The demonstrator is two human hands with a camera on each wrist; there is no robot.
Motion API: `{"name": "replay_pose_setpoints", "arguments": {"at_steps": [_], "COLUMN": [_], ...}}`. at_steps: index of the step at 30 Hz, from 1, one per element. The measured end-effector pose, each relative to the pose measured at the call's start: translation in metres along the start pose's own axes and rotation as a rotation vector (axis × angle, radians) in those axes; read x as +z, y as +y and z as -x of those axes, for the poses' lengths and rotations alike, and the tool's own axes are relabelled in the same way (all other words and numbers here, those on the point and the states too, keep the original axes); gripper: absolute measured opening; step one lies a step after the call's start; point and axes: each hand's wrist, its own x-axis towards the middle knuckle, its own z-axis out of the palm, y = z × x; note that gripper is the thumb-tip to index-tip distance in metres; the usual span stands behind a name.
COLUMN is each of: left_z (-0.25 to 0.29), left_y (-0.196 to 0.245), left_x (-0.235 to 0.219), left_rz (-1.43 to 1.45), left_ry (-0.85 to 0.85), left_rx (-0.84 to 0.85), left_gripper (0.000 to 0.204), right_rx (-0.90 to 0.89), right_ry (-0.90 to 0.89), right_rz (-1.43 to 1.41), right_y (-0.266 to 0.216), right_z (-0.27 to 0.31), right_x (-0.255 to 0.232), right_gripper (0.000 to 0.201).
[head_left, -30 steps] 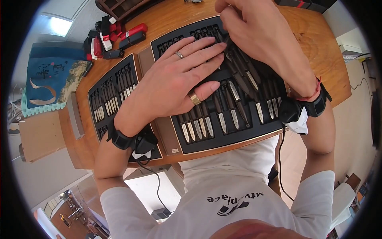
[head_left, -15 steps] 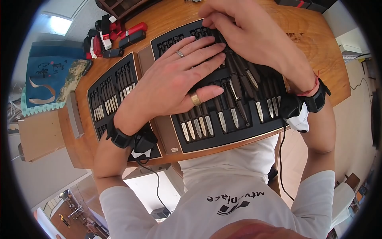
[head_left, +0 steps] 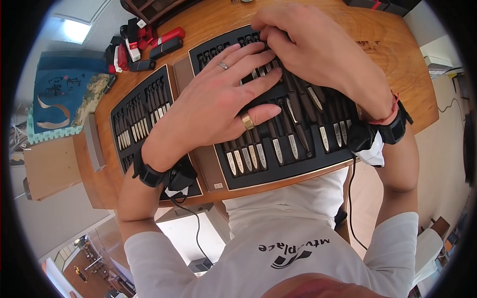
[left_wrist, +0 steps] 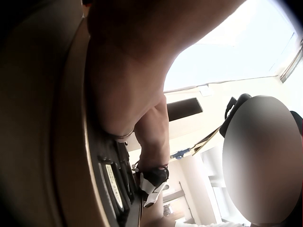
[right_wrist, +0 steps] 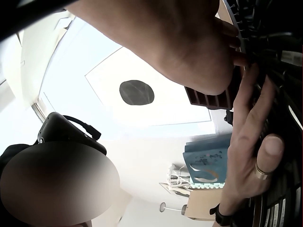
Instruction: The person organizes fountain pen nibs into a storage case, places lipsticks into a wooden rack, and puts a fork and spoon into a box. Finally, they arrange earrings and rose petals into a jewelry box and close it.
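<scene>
A: Far left, go.
B: Blue bag (head_left: 59, 84), cardboard box (head_left: 52, 166) below it, pile of small red and black boxes (head_left: 130, 47) up on the wooden table (head_left: 402, 54).
A: Next?
B: Left tray (head_left: 159, 75) of an opened case, rows of slim dark pieces with pale ends. Then the brown spine (head_left: 202, 171).
A: Left hand?
B: Left hand (head_left: 213, 104) reaches across the spine, palm down, fingers long and spread, thumb out to the right, ring on the thumb. Nothing gripped that I can see. Fingers lie over the right tray (head_left: 258, 180), covering part of its upper rows.
A: Pieces near it?
B: Lower-row pieces (head_left: 231, 164) sit in slots just below the thumb, pale labelled ends toward the person. Right of the thumb, a few dark pieces (head_left: 296, 104) lie aslant across the tray, between thumb and right wrist.
A: Right hand?
B: Right hand (head_left: 313, 49), fingers bent inward over the top of the right tray, just beside the left fingertips. Aslant pieces lie below its palm side.
A: Holding one?
B: Can't tell; its fingertips are hidden in the head view and too dark in the right wrist view.
</scene>
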Motion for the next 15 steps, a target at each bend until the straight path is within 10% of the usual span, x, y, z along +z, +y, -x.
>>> {"name": "replay_pose_setpoints", "arguments": {"at_steps": [15], "left_z": [0.004], "left_y": [0.002], "left_x": [0.001], "left_rz": [0.074], "left_ry": [0.010], "left_rx": [-0.018], "left_gripper": [0.054], "right_rx": [0.024], "right_ry": [0.146], "right_rz": [-0.076], "right_y": [0.004], "right_z": [0.000], "right_x": [0.018], "right_gripper": [0.024]}}
